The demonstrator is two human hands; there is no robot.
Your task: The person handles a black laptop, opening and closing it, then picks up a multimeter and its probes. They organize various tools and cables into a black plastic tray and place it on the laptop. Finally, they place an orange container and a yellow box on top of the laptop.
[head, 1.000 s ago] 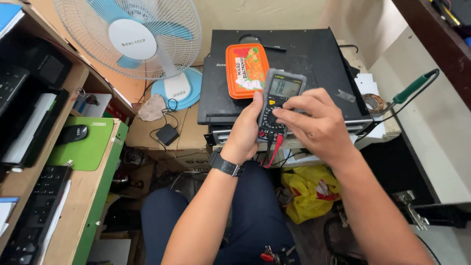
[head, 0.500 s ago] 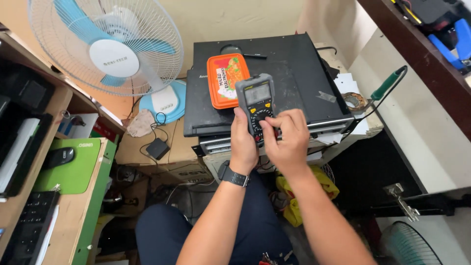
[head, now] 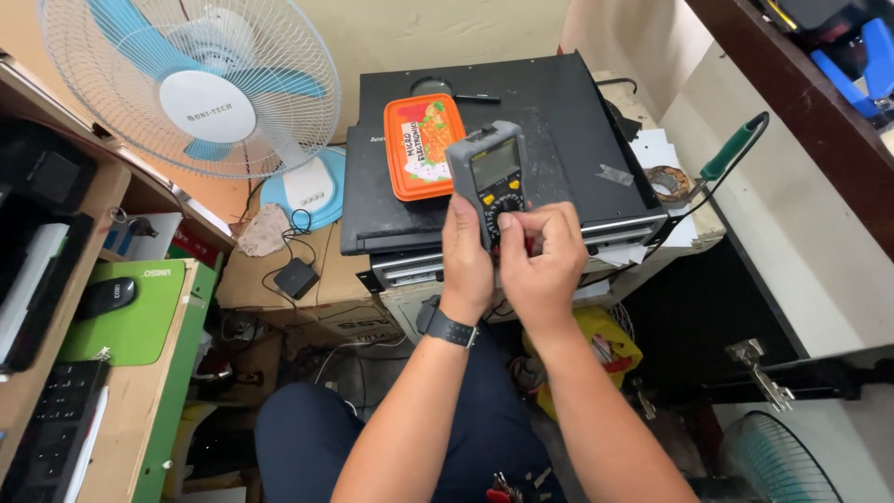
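At the centre of my view, just above my lap, my left hand (head: pixel 466 256) is wrapped around the lower body of a grey handheld multimeter (head: pixel 491 177), holding it upright with its screen facing me. My right hand (head: pixel 540 261), at 3 o'clock from the left, has its fingers curled in, the thumb and forefinger pinching the meter's round dial. A dark watch (head: pixel 450 328) sits on my left wrist. Behind the meter, at 12 o'clock, a flat black equipment case (head: pixel 559 121) lies on a stack, with an orange plastic box (head: pixel 421 144) resting on it at 11 o'clock from the meter. A white and blue fan (head: pixel 200 93) stands at 10 o'clock. A green-handled soldering iron (head: pixel 731 154) lies at 2 o'clock.
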